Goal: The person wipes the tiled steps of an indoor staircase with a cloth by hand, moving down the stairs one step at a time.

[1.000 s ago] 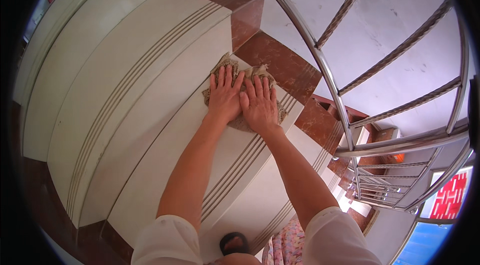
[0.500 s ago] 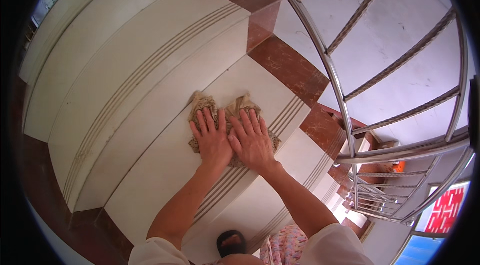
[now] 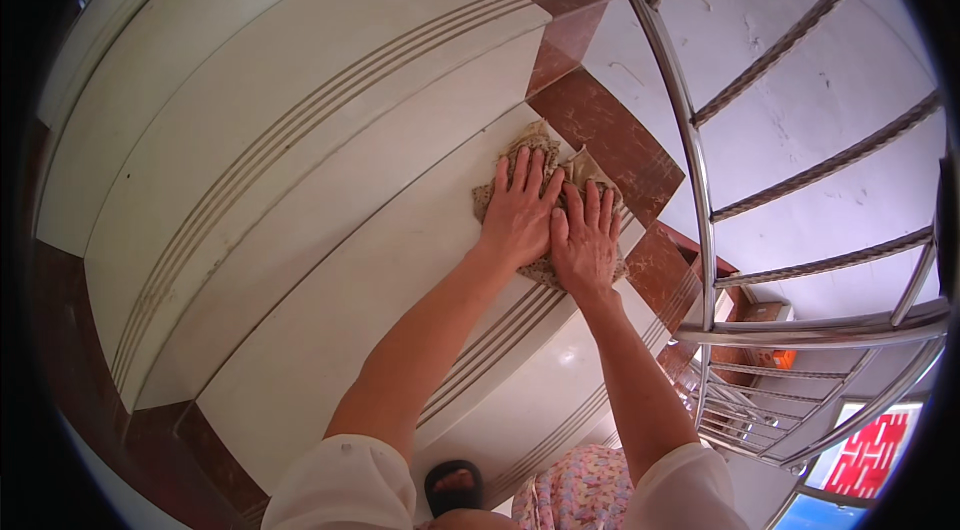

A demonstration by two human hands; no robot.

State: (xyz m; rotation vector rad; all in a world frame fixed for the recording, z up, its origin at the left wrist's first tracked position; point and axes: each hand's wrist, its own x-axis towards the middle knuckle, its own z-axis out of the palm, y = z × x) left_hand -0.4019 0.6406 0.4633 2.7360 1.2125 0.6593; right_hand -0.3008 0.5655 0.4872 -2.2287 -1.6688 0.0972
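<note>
Both my hands press side by side on a brown patterned cloth (image 3: 543, 272) that lies bunched on a cream stair tread (image 3: 400, 260). My left hand (image 3: 520, 220) is flat with its fingers stretched over the cloth's left part. Close beside it, my right hand (image 3: 588, 242) lies flat too, fingers extended, its thumb next to the left hand. The cloth's far edges stick out past my fingertips, near the red-brown border tile (image 3: 615, 145) at the tread's right end. Dark grooved lines run along the tread's front edge beneath the cloth.
A steel railing (image 3: 690, 145) with twisted bars curves along the right side. Higher cream steps (image 3: 330, 80) rise at the upper left. Below me are a black slipper (image 3: 453, 486) on my foot and patterned pink fabric (image 3: 575, 490). An orange object (image 3: 778, 359) sits beyond the railing.
Both hands have slid the cloth along the tread, up and to the right, closer to the red-brown border. My arms reach further out, and the view has shifted slightly.
</note>
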